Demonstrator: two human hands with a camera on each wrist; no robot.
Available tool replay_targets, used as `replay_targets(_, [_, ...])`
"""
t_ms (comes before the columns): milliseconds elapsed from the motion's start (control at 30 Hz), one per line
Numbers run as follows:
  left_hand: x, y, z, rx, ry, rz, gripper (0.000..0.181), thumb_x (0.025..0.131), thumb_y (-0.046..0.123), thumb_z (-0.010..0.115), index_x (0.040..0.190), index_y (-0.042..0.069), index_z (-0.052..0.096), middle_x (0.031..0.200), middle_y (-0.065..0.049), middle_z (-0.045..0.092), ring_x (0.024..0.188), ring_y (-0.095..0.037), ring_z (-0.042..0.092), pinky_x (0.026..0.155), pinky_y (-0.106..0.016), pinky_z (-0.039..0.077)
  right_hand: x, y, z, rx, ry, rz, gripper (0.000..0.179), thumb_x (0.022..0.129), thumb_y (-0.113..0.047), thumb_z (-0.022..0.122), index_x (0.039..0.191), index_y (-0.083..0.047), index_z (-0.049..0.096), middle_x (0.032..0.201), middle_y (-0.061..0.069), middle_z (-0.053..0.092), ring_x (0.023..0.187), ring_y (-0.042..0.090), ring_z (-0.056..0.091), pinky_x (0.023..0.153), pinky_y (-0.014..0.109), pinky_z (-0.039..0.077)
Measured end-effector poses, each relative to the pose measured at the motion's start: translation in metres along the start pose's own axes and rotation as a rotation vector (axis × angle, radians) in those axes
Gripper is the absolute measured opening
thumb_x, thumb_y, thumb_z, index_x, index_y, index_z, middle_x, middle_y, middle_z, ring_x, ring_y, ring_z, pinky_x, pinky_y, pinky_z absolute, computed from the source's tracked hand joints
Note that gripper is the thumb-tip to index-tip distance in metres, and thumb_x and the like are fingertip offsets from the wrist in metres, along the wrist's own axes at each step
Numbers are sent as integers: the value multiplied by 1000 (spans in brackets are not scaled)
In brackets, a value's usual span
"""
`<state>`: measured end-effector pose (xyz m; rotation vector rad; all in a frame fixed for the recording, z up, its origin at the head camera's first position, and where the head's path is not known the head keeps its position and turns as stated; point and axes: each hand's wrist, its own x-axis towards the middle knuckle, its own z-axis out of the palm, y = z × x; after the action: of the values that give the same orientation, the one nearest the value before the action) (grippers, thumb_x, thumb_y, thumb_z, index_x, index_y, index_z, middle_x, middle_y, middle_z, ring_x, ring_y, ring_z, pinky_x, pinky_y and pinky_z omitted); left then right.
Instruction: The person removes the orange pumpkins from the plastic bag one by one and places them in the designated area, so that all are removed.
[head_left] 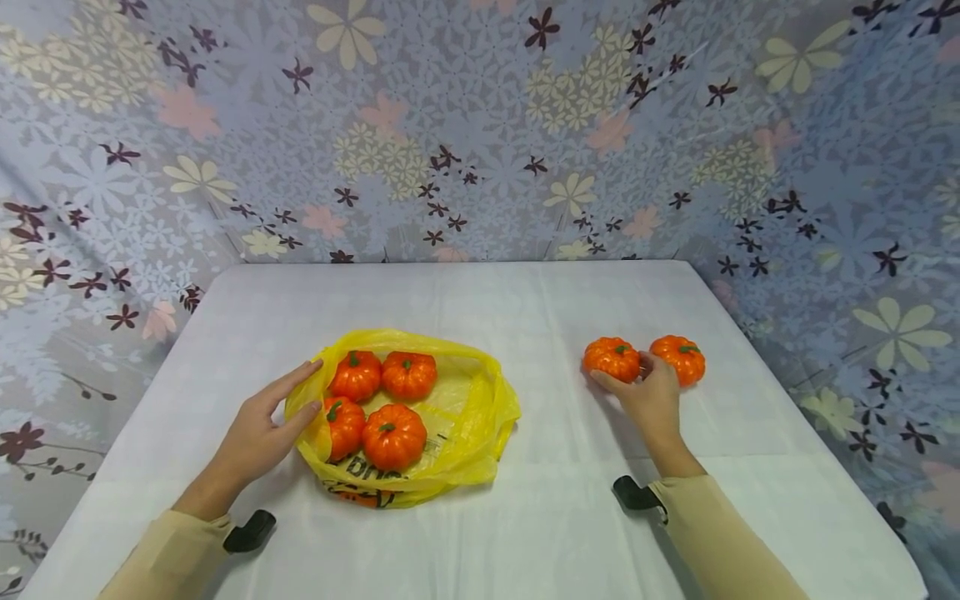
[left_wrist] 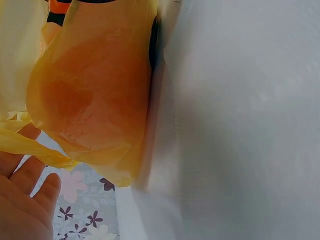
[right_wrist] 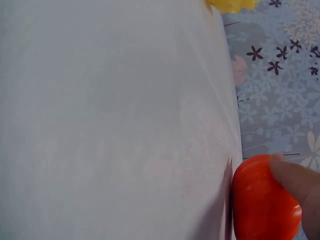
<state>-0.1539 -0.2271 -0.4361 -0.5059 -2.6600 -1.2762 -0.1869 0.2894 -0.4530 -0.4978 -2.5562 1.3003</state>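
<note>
A yellow plastic bag (head_left: 468, 479) lies on the table with its mouth spread, four-sided text hidden in folds. Inside it, on its left side, are several small orange toy pumpkins (head_left: 393, 437) with green stems. My left hand (head_left: 258, 433) rests at the bag's left rim, index finger and thumb apart and fairly straight; in the left wrist view a strip of yellow film crosses its fingers (left_wrist: 27, 175). To the right, my right hand (head_left: 651, 400) grips an orange toy pumpkin (head_left: 611, 358) between thumb and fingers. A second toy pumpkin (head_left: 678, 360) sits just behind that hand.
A white cloth covers the table (head_left: 555, 500). Floral fabric (head_left: 480, 133) hangs behind and at both sides of it. Each wrist carries a black strap mount (head_left: 636, 493). A stretch of white cloth lies between the bag and the right hand.
</note>
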Motion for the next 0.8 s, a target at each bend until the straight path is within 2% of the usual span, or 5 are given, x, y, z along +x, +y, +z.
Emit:
replay_targets(233, [-1, -1, 0, 2, 5, 0, 53, 100, 19, 64, 150, 9, 49, 152, -16, 46, 140, -42, 38, 109, -68, 31, 1, -1, 1, -42, -19, 6, 92, 83, -31, 85, 146, 15, 36, 142, 33, 43, 119, 41, 47, 106, 52, 42])
replay_targets(433, [-1, -2, -1, 3, 11, 11, 52, 100, 18, 63, 149, 8, 49, 152, -17, 46, 140, -43, 39, 109, -68, 31, -3, -2, -1, -97, -30, 15, 108, 80, -43, 86, 152, 11, 26, 147, 32, 36, 128, 44, 40, 109, 54, 39])
replay_targets(600, [0, -2, -1, 7, 6, 7, 53, 100, 19, 63, 150, 9, 49, 153, -16, 45, 140, -43, 38, 109, -68, 31, -10, -8, -2, -208, 77, -99, 106, 74, -47, 88, 149, 4, 33, 129, 28, 43, 118, 42, 38, 95, 54, 39])
replay_targets(700, [0, -2, -2, 3, 4, 5, 53, 100, 19, 63, 150, 9, 48, 153, -16, 45, 141, -42, 38, 109, -68, 31, -13, -16, -2, -181, 127, -172, 100, 74, -43, 90, 148, 1, 38, 128, 25, 45, 115, 39, 40, 92, 52, 39])
replay_targets(800, [1, -2, -2, 1, 5, 7, 53, 100, 18, 63, 150, 9, 48, 153, -16, 45, 141, -42, 38, 110, -68, 31, -16, -27, 0, -125, 134, -241, 94, 74, -40, 90, 146, -1, 42, 133, 23, 46, 119, 38, 43, 96, 53, 42])
